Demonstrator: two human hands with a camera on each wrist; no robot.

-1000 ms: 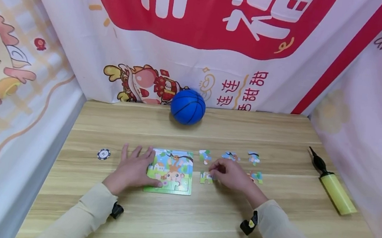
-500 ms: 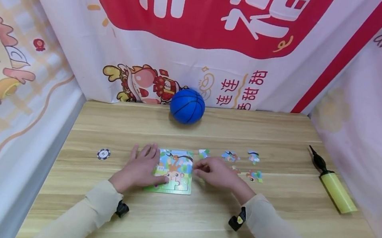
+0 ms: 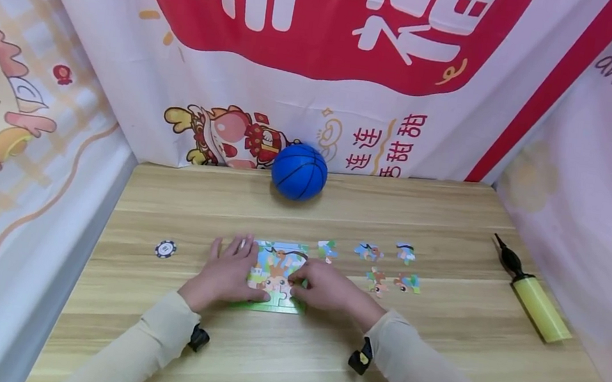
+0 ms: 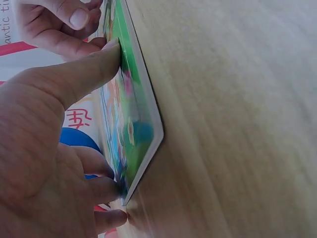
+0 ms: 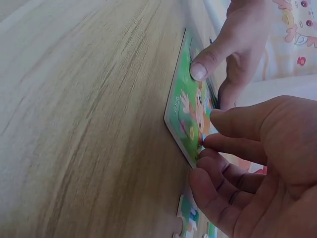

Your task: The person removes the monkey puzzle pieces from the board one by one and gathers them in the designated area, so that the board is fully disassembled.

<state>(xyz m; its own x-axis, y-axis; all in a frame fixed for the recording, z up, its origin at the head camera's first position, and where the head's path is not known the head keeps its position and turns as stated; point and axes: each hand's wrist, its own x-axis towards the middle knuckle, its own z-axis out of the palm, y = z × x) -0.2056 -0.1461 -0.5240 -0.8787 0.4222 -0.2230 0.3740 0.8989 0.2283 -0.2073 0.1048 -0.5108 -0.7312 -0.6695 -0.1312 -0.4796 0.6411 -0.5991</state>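
Puzzle board (image 3: 277,276) lies flat on table (image 3: 318,360), pinned by left hand (image 3: 225,274) — fingers straight, thumb pressed on near edge. A puzzle piece is pinched over the board's right side by right hand (image 3: 325,287) — best lowered flat, tabs aligned first.

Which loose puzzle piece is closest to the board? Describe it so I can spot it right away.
Start at the puzzle board under both hands in the middle of the wooden table. Just off its far right corner lies a green and white piece. The other four pieces lie farther right, in a cluster.
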